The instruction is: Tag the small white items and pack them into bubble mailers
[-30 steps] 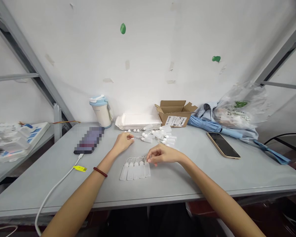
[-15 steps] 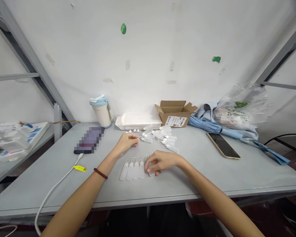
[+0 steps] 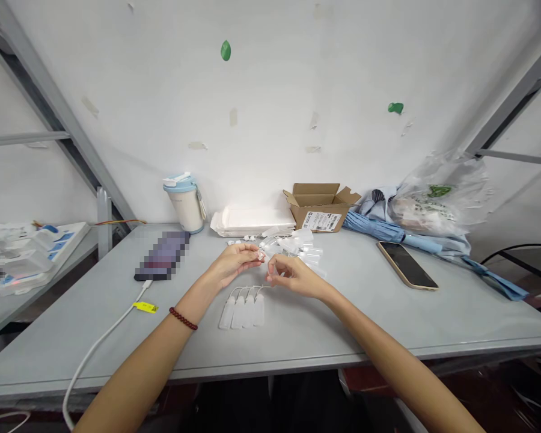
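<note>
Small, flat, translucent plastic bottles with thin white cords lie in a row [image 3: 242, 311] on the grey table. My left hand [image 3: 237, 263] pinches a small white cap-like piece [image 3: 261, 256] between thumb and fingertips. Close to its right, my right hand [image 3: 295, 276] is raised above the table, fingers curled round a translucent bottle [image 3: 272, 272] that they mostly hide. Behind the right hand is a loose pile of similar bottles [image 3: 302, 240]. A few tiny white pieces [image 3: 250, 239] lie beyond the left hand.
A stack of white packets [image 3: 252, 222] and an open cardboard box [image 3: 320, 219] stand by the wall. To the left are a cup [image 3: 184, 207], a phone [image 3: 162, 257] and its white cable [image 3: 103, 340]. Another phone [image 3: 408, 265] and a blue umbrella [image 3: 388, 231] lie right.
My right hand has lifted a bottle from the right end of the row and brought it up beside my left hand. My left hand has shifted slightly right, towards it.
</note>
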### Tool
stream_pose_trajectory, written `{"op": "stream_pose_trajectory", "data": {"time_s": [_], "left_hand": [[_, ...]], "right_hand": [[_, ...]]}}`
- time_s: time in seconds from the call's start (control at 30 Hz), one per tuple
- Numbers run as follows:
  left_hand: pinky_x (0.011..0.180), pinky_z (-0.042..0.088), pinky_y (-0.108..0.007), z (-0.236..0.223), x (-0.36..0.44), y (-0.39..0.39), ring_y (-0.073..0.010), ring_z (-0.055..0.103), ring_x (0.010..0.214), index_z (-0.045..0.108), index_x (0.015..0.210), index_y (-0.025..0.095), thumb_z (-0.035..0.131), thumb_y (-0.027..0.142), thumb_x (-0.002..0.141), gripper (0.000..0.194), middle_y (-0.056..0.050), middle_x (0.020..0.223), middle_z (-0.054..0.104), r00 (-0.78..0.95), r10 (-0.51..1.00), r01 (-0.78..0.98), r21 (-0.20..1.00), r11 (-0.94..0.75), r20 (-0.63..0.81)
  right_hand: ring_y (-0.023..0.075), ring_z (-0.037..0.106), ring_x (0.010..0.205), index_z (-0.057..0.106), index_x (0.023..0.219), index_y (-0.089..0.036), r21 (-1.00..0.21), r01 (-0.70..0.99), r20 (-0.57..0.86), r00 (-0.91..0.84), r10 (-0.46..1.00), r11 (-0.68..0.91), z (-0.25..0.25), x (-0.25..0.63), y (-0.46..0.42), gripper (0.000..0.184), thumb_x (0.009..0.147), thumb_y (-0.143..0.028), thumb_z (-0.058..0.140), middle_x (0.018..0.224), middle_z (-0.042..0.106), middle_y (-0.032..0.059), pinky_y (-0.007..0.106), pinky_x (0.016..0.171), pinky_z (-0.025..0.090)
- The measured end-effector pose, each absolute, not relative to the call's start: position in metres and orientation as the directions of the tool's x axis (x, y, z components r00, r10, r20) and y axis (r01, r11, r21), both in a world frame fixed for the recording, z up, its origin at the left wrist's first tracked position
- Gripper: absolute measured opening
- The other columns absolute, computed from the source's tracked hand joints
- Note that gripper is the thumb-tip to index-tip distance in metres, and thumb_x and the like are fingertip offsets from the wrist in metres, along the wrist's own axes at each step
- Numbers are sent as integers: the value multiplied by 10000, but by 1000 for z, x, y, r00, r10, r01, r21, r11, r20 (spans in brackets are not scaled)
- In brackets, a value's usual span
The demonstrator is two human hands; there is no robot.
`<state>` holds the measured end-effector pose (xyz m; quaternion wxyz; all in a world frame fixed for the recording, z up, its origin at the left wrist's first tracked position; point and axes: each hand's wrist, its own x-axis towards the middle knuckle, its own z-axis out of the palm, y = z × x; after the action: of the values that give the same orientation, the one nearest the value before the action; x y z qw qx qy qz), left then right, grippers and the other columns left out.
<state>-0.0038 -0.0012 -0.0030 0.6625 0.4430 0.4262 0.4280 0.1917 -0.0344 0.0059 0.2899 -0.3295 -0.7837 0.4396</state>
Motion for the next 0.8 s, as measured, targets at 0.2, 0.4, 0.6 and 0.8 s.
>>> {"op": "stream_pose_trajectory", "data": {"time_s": [0.2,0.4,0.6,0.8], "left_hand": [[898,469,-339,-2,-3,-3,-144,638,829,606,872,131,785,202,623,315,-58,869,696,339,929,-192,956,220,-146],[885,438,-362,-1,-3,-5,-164,636,813,612,870,130,810,293,587,381,-67,859,702,373,923,-113,983,144,-92],[845,437,-342,1,-1,-6,-142,615,733,610,838,132,817,324,562,395,-35,749,686,308,948,-63,993,100,-75],[764,465,-336,-1,2,-9,-141,601,649,598,763,139,805,376,558,376,-7,652,640,288,951,17,993,116,-116]], "right_hand": [[119,590,643,464,780,-195,-933,215,97,-622,777,289,-1,191,-30,103,805,-250,548,730,582,-12,234,575,384],[99,549,570,426,818,-203,-964,166,67,-599,798,205,-3,192,-28,135,804,-279,536,807,639,17,223,506,351],[64,359,461,371,828,-220,-992,98,13,-546,838,80,1,192,-26,220,810,-370,531,688,596,-27,215,461,270],[96,399,569,396,852,-217,-941,254,56,-534,844,223,-1,194,-27,173,826,-358,493,665,539,-35,223,526,289]]}}
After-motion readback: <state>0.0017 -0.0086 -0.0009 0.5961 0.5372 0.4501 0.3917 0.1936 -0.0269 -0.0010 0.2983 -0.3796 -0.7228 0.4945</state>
